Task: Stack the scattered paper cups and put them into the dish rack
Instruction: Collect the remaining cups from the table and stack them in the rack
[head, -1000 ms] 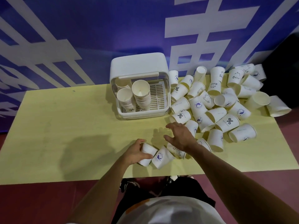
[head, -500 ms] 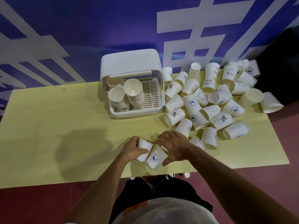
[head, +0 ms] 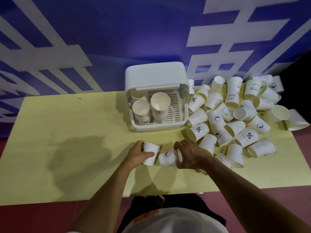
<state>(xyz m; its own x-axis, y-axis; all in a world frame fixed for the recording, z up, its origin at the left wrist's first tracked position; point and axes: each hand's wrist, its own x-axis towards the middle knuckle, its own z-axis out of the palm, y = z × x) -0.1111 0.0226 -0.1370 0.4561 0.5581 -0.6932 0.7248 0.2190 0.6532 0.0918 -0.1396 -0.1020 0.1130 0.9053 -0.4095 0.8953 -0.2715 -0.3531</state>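
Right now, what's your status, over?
Left hand grips plain cup. Right hand grips blue-logo cup beside it. Dish rack holds stacks. Loose cup pile right; nothing blocking.

Left of the dish rack [head: 158,127] the table [head: 67,132] lies open for a reach. Against the rack's right side a heap of paper cups [head: 217,121] blocks the way. Inside the rack, stacked cups [head: 159,113] fill the left; the grate [head: 175,108] to their right is free.

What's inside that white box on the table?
Inside the dish rack stand two stacks of paper cups, open ends up, with a third stack mostly hidden behind them. Nested cups can't be counted.
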